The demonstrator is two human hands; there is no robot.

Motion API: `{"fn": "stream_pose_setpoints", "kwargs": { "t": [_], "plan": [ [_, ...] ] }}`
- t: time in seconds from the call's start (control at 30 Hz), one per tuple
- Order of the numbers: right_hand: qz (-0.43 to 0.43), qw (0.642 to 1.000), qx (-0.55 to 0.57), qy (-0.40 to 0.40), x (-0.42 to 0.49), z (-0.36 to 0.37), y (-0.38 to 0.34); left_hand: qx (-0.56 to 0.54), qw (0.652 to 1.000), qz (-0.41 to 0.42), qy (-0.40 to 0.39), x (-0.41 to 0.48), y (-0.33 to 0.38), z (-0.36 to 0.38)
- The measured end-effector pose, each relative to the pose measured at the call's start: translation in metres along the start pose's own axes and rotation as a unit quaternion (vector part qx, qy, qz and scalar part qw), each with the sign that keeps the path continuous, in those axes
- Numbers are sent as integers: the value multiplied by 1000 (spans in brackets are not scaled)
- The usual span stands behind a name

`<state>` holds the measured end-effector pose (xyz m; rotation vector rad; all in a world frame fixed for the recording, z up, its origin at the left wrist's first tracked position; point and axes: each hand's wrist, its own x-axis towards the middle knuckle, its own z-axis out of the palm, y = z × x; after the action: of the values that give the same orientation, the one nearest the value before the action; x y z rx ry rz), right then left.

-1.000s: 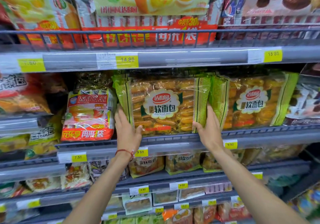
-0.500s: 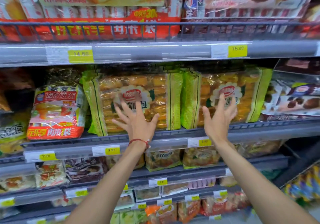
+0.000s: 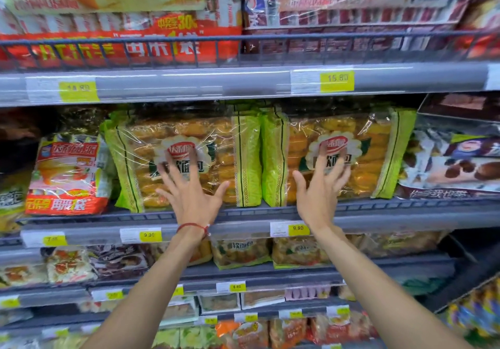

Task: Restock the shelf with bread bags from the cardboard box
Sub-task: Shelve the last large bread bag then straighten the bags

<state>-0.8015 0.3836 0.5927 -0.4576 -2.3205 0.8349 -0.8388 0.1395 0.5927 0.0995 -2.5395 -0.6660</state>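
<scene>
Two bread bags stood upright side by side on the middle shelf, touching at their green edges: left bag, right bag. Both faced out, bases behind the front rail.

Left hand was spread flat, fingers splayed, in front of the left bag's label. Right hand was the same on the right bag. Neither gripped anything; both palms were empty. Fingertips were motion-blurred, so I couldn't tell whether they pressed the film or hovered just off it.

Progress, as a judgement:
- This facing looked filled across its front: the two bags sat between the red bag on the left and the dark chocolate packs on the right.
- The step in hand looked like squaring the bags up or letting go after placing, not carrying.
- Depth behind the front bags was hidden, so I couldn't say how many sat behind.
- The cardboard box was out of view, so what was left in it was unknown.
- The shelf below held the same kind of bag, lying flatter; whether it needed stock was unclear.
</scene>
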Motion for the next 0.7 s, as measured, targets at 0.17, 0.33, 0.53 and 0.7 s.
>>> {"fn": "stream_pose_setpoints", "kwargs": {
  "t": [0.17,0.33,0.53,0.7],
  "plan": [
    [-13,1000,-10,11,-1,3,-1,-23,1000,3,15,1,-1,1],
    [-22,1000,4,-15,-7,0,7,-7,1000,-17,-5,-9,7,-3],
    [-73,986,150,-20,-46,-32,23,-118,990,36,67,-72,30,-5],
    [-106,976,186,-49,-92,-42,59,-173,980,98,-14,-140,33,7]
  ]
}}
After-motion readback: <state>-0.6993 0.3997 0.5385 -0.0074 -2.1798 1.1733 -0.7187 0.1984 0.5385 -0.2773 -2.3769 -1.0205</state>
